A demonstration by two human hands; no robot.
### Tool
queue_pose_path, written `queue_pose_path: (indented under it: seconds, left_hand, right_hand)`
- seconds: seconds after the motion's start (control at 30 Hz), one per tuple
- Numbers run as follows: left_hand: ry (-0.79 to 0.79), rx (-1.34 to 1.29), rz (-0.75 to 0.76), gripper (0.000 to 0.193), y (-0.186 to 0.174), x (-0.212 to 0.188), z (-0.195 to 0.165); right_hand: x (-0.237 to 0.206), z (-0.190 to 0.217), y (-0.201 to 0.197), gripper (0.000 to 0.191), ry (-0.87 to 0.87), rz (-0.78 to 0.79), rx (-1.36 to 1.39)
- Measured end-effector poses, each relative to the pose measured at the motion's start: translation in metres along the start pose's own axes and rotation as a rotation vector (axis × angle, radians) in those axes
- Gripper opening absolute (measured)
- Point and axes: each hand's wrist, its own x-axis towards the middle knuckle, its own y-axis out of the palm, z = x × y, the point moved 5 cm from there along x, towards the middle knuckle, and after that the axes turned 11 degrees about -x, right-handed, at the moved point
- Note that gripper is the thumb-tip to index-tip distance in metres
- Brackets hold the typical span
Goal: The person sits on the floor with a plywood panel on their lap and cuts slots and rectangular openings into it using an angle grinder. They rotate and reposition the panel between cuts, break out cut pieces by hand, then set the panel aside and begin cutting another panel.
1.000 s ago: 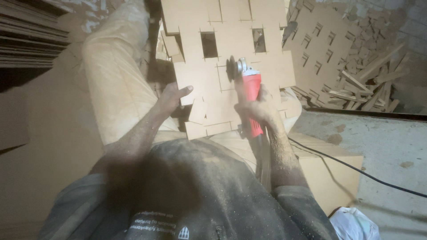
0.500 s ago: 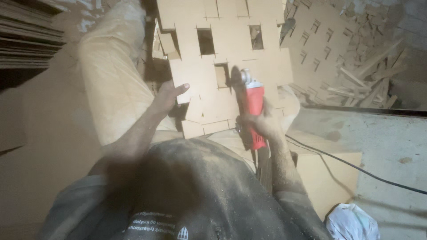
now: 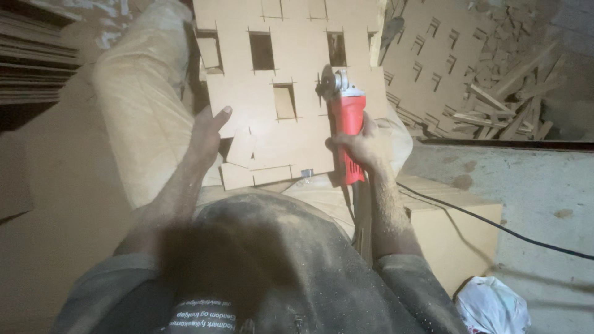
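Right hand (image 3: pixel 362 145) fingers clenched around a red angle grinder (image 3: pixel 346 124), disc at the slotted fibreboard panel (image 3: pixel 297 74), upper centre of frame. Left hand (image 3: pixel 207 133) fingers released, flat on the panel's left edge.

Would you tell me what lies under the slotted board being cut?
The board rests across the person's legs, showing at its left. The left hand steadies it; the right hand holds the red grinder. Anything below is covered.

A dusty woodworking shop: stacked boards (image 3: pixel 34 59), offcut pile (image 3: pixel 507 105), slotted panels (image 3: pixel 433 68).
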Motion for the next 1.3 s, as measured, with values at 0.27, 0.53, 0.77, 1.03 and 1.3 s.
queue_pose_path:
  seconds: [0.27, 0.53, 0.77, 1.03, 1.3]
  left_hand:
    - [-0.013, -0.001, 0.012, 0.043, 0.002, -0.001, 0.003]
    - [-0.03, -0.016, 0.001, 0.044, 0.005, 0.0, 0.001]
    - [-0.05, 0.0, -0.001, 0.046, 0.002, 0.002, 0.004]
    - [-0.013, -0.013, 0.017, 0.043, 0.002, 0.004, 0.006]
    - [-0.061, 0.026, -0.015, 0.043, 0.002, 0.003, 0.003]
  right_hand:
    - [-0.003, 0.009, -0.004, 0.088, -0.006, 0.006, -0.114]
    - [-0.002, 0.014, 0.005, 0.074, 0.002, 0.107, 0.136]
    - [-0.007, 0.007, 0.005, 0.062, -0.049, 0.112, 0.059]
    - [-0.024, 0.001, -0.003, 0.052, -0.129, -0.02, -0.005]
    - [0.001, -0.014, -0.026, 0.051, -0.213, -0.267, -0.279]
